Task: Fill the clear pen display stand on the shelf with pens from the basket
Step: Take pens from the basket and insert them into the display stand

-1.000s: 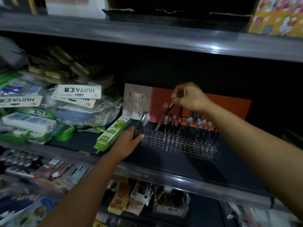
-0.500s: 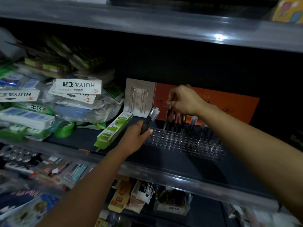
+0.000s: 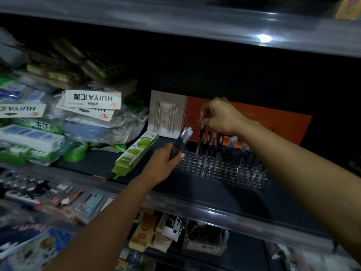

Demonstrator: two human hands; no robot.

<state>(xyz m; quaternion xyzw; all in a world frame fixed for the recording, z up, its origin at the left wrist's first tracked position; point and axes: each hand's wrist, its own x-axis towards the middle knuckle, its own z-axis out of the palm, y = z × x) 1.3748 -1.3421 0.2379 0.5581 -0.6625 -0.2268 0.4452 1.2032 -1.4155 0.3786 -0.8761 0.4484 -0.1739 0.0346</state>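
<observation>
The clear pen display stand (image 3: 218, 170) lies on the dark shelf, a grid of small holes. Several black pens (image 3: 218, 145) stand upright in its back rows. My right hand (image 3: 220, 116) hovers over the stand's back left corner, fingers pinched on the top of one black pen (image 3: 200, 138) that stands in a hole. My left hand (image 3: 164, 163) rests at the stand's left edge, shut on a bundle of pens (image 3: 180, 140) with clear caps pointing up. The basket is not in view.
An orange and white card box (image 3: 273, 124) stands behind the stand. A green packet (image 3: 136, 153) lies left of my left hand, with a green tape roll (image 3: 76, 152) and piled packaged goods (image 3: 86, 106) further left. The shelf's front rail (image 3: 195, 207) runs below.
My right hand has lowered the pen from a slant to upright in a back-left hole. My left hand with the bundle has risen slightly. The camera view has tilted a little.
</observation>
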